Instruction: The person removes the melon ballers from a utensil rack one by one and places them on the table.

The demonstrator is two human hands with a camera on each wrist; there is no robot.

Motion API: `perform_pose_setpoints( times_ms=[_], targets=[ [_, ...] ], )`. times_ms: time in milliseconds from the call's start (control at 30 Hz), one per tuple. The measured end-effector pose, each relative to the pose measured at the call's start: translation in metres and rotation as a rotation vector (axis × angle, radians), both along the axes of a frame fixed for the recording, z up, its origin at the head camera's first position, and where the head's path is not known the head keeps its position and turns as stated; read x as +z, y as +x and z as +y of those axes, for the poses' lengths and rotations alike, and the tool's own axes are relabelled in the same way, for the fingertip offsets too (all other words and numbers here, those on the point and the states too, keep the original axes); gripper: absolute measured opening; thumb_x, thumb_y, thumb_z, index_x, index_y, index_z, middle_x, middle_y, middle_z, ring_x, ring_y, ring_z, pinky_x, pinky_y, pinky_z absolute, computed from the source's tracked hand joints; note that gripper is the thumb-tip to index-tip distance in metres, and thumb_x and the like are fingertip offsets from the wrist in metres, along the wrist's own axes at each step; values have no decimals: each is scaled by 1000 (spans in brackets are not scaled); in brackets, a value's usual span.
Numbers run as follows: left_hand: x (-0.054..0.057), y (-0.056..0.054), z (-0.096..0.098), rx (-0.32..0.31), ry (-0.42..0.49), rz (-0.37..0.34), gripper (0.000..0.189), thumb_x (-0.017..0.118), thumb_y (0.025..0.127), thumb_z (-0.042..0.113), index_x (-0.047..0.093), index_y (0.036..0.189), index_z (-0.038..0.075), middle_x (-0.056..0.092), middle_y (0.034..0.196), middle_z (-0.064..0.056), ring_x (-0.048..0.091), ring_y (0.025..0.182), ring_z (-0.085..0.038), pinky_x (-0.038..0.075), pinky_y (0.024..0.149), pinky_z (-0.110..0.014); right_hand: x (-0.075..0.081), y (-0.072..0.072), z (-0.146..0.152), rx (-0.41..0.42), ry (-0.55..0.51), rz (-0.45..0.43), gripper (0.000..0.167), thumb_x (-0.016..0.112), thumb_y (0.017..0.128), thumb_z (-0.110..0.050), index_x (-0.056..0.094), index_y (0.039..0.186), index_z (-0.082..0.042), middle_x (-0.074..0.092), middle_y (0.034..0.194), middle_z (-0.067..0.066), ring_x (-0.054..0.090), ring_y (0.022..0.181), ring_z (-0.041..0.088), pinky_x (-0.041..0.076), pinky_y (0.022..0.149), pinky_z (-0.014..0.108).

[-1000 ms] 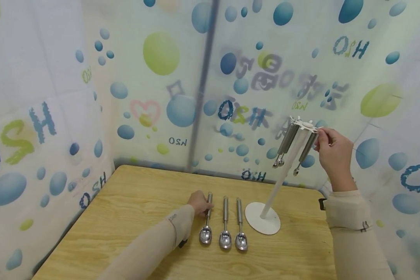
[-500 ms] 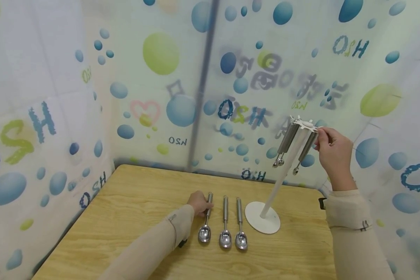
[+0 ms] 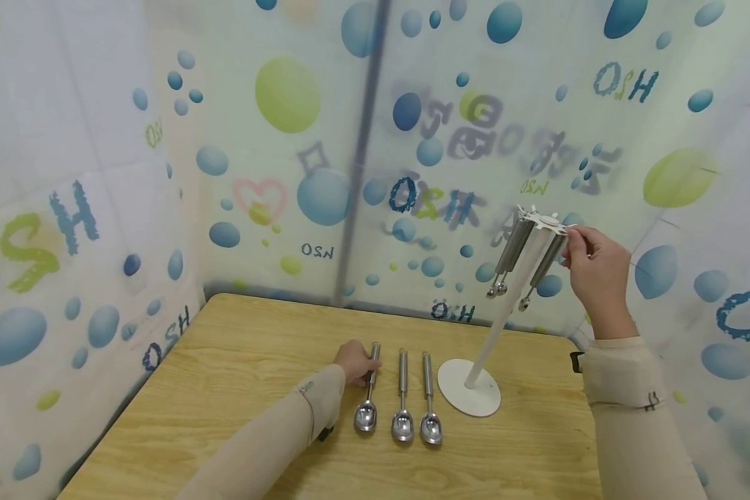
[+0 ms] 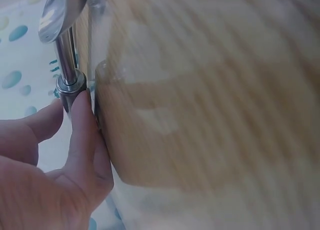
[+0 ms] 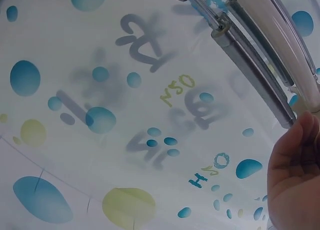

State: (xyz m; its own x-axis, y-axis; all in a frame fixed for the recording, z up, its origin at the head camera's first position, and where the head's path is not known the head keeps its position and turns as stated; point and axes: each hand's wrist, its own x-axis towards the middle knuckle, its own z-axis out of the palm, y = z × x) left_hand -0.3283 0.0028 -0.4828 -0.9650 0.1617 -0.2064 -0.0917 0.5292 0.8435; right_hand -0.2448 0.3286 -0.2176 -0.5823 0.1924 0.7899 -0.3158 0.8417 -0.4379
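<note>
With thumb and fingers, my left hand [image 3: 353, 362] holds the handle of the leftmost metal ice cream scoop [image 3: 365, 417], which lies on the table, bowl toward me. The left wrist view shows the fingertips around the handle [image 4: 71, 84] just below its neck. My right hand [image 3: 600, 271] is raised at the top of a white stand [image 3: 490, 344], pinching the upper end of a melon baller [image 3: 545, 265] that hangs head down. In the right wrist view, the fingertips meet the end of that handle [image 5: 255, 73]; the hook itself is hidden.
Two more scoops, the middle one [image 3: 403, 423] and the right one [image 3: 431, 427], lie side by side between my left hand and the stand's round base [image 3: 469, 399]. Other melon ballers [image 3: 514, 250] hang from the rack's left side. A patterned curtain [image 3: 287, 173] stands behind the wooden table [image 3: 256, 333].
The head of the melon baller at my right hand has swung slightly left. The leftmost scoop's bowl has shifted a little left. Both hands stay nearly in place.
</note>
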Motion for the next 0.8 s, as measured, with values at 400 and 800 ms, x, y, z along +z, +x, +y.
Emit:
perform_pose_setpoints(
  times_ms=[400, 800],
  targets=[
    [-3, -3, -4, -30, 56, -39, 19, 76, 94, 18, 72, 91, 0, 66, 81, -10, 68, 66, -20, 59, 58, -29, 1, -1, 2, 9, -7, -20, 32, 55, 106, -19, 71, 114, 7, 61, 81, 15, 49, 60, -11, 41, 60, 3],
    [5, -4, -9, -89, -58, 48, 31, 73, 96, 31, 69, 82, 4, 51, 59, 1, 44, 49, -11, 37, 46, -26, 2, -1, 3, 6, 0, -29, 31, 55, 106, -19, 70, 114, 7, 60, 78, 12, 49, 61, -10, 40, 58, 5]
  ],
)
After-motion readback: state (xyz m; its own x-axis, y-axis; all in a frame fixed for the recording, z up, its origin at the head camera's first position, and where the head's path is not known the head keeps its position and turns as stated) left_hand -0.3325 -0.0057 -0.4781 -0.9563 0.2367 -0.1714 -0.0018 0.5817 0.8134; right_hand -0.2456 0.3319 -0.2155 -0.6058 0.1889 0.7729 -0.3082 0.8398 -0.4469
